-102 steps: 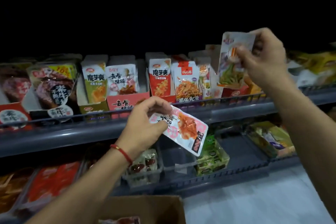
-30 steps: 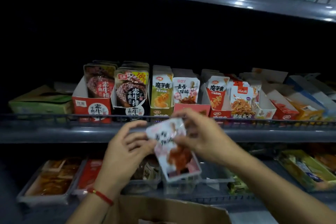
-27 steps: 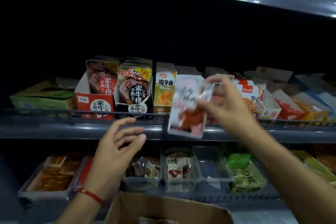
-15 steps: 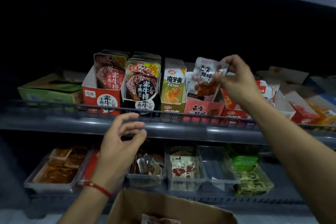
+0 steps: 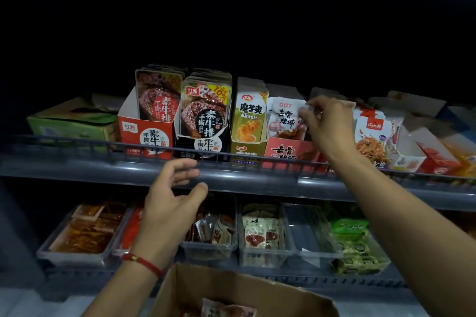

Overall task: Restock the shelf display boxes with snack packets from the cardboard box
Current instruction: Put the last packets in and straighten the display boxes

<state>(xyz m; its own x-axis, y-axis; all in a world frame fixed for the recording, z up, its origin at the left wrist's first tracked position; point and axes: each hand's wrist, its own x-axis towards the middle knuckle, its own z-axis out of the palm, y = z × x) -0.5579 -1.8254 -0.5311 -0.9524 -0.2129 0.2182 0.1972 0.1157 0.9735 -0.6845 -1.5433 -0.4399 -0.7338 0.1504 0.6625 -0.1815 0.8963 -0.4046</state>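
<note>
one snack packet in right hand fingers, over pink display box

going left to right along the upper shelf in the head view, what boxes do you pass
green carton → red display box → black display box → yellow-green display box → pink display box, where the right hand sets a white packet
</note>
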